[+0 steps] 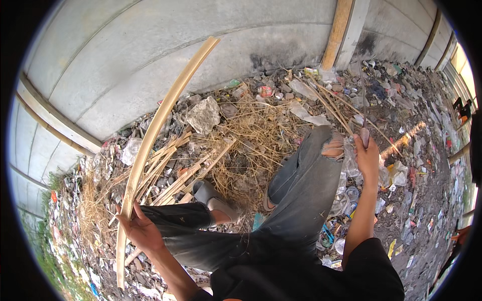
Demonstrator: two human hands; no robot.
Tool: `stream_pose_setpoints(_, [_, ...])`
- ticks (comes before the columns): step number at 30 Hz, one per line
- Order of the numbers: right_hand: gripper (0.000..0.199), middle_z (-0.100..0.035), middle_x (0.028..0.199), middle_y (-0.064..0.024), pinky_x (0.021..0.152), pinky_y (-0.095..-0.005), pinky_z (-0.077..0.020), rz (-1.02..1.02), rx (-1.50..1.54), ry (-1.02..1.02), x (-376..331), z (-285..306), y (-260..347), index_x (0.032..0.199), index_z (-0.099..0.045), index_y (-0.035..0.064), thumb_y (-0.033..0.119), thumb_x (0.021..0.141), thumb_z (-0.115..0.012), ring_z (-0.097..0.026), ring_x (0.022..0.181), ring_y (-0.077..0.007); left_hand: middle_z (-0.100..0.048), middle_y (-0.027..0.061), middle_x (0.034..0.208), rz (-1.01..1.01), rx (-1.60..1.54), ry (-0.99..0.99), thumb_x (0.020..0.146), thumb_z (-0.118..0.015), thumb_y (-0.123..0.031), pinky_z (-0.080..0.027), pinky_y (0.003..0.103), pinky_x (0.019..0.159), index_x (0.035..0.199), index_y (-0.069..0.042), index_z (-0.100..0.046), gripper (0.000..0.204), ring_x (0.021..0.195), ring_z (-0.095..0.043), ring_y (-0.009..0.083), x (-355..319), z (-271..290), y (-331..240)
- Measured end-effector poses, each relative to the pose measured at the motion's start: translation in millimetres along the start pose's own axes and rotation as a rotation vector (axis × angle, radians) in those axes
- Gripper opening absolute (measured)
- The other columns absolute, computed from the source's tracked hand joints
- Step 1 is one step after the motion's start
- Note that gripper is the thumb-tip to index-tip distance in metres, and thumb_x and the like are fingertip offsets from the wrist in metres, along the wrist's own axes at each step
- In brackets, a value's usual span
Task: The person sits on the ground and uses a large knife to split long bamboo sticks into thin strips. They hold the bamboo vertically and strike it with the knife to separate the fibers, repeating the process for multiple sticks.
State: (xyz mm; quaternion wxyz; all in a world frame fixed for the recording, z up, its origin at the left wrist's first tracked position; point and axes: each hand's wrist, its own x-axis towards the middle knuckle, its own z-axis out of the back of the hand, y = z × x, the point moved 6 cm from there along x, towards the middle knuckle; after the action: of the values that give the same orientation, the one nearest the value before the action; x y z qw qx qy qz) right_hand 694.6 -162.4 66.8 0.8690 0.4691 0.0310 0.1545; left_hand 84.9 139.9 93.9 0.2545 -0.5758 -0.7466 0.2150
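Nearest, the person sits low, with dark jeans torn at the right knee [332,146]. The left hand [138,226] is closed around a long pale bamboo strip [150,140], which lies across the palm; the strip runs from the ground at the near left up toward the far wall, and it looks split in two at its far tip. The right hand [366,153] is raised just beside the torn knee, its fingers clamped on the handle of a thin dark blade [362,100] that points away. A grey sandal [215,198] is on the left foot. Farther away lie more bamboo strips [186,175], dry grass [251,135], a grey stone [204,115] and scattered litter. Behind them stands a concrete wall [150,55].
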Motion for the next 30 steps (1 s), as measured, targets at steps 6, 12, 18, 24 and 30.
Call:
stream_pose_setpoints(6, [0.038, -0.054, 0.058, -0.0044, 0.046, -0.035, -0.0415, -0.337, -0.038, 0.245, -103.3, -43.8, -203.0, 0.077, -0.062, -0.0001, 0.034, 0.092, -0.066, -0.053, 0.047, -0.0157, -0.056, 0.0269, 0.137, 0.03, -0.308, -0.092, 0.108, -0.048, -0.02, -0.049, 0.041, 0.115, 0.146, 0.007, -0.039, 0.048, 0.128, -0.057, 0.0322, -18.1, 66.0, -27.9])
stream_pose_setpoints(12, [0.049, -0.068, 0.09, -0.0308, 0.08, -0.058, -0.0508, -0.165, -0.642, 0.285, -229.3, -59.2, -298.0, 0.114, -0.06, -0.0026, 0.042, 0.094, -0.062, -0.065, 0.091, -0.0522, -0.041, 0.0289, 0.152, 0.147, -0.65, 0.022, 0.108, -0.043, -0.015, -0.044, 0.046, 0.119, 0.149, 0.01, -0.033, 0.048, 0.142, -0.042, 0.0371, -23.3, 101.8, -79.0])
stream_pose_setpoints(18, [0.065, -0.067, 0.105, -0.0279, 0.084, -0.0549, -0.052, -0.118, -0.73, 0.151, -220.5, -59.3, -293.8, 0.123, -0.058, -0.0076, 0.046, 0.089, -0.07, -0.067, 0.094, -0.0493, -0.029, 0.0248, 0.16, 0.263, -0.792, 0.042, 0.108, -0.044, -0.019, -0.042, 0.045, 0.119, 0.154, 0.005, -0.024, 0.055, 0.147, -0.033, 0.0362, -49.8, 77.7, -63.0])
stream_pose_setpoints(24, [0.044, -0.067, 0.105, -0.0176, 0.076, -0.0362, -0.0538, 0.182, 0.054, 0.045, -120.4, -86.2, -107.5, 0.121, -0.061, -0.0028, 0.026, 0.091, -0.075, -0.067, 0.079, -0.0222, -0.033, 0.0203, 0.159, 0.414, -0.79, -0.026, 0.107, -0.049, -0.023, -0.047, 0.04, 0.115, 0.15, -0.004, -0.042, 0.047, 0.149, -0.032, 0.032, -123.7, 32.5, -8.5])
stream_pose_setpoints(30, [0.052, -0.066, 0.112, -0.0124, 0.071, -0.0279, -0.0526, 0.269, 0.952, 0.905, -141.7, -162.6, 93.6, 0.138, -0.049, -0.0001, 0.037, 0.102, -0.059, -0.063, 0.081, -0.0126, -0.045, 0.0146, 0.154, 0.643, -0.44, -0.162, 0.105, -0.053, -0.035, -0.052, 0.034, 0.109, 0.152, -0.02, -0.043, 0.05, 0.141, -0.045, 0.0298, -195.4, 30.8, 83.2])
